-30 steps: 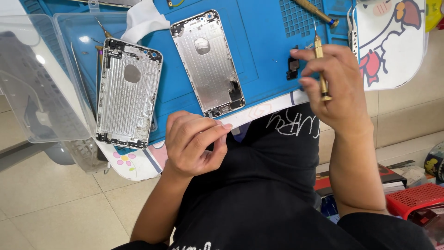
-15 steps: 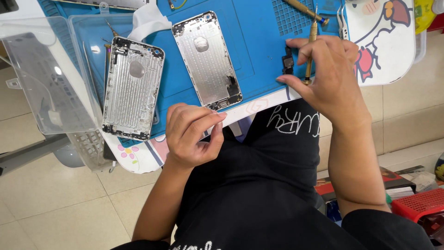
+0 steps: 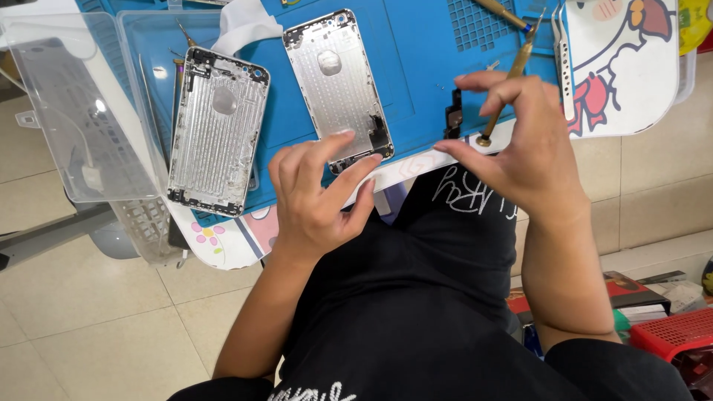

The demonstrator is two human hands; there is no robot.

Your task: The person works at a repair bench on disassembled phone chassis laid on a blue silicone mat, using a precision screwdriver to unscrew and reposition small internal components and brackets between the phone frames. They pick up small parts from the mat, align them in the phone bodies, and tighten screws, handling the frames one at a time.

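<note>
1. Screwdriver (image 3: 507, 80) with a brass-coloured shaft sat pinched between my right hand's (image 3: 520, 148) thumb and fingertips (image 3: 475, 78), its round end cap just inside my thumb tip and its shaft slanting away from me over the blue work mat (image 3: 416, 67).
2. My left hand (image 3: 316, 197) had its fingers curled narrow, thumb and forefinger close together; I could not tell whether they pinched anything. Their tips lay at the near end of the silver phone housing (image 3: 338, 82), just touching or overlapping its bottom corner.
3. A clear plastic box (image 3: 148, 44) stood to the far left of my left fingers, its lid (image 3: 67, 111) swung open further left. A second phone housing (image 3: 215, 130) rested across the box's near wall, and a thin metal tool showed inside beyond it.
4. A small black part (image 3: 453, 115) lay on the mat just left of my right thumb.
5. Tweezers (image 3: 562, 59) lay beyond my right fingers, beside a white cartoon-printed pad (image 3: 631, 74).
6. The mat's near edge ran directly under both sets of fingertips; bare blue mat lay open between my hands and beyond the silver housing.
7. A red basket (image 3: 676, 338) stood on the floor behind my right forearm.
</note>
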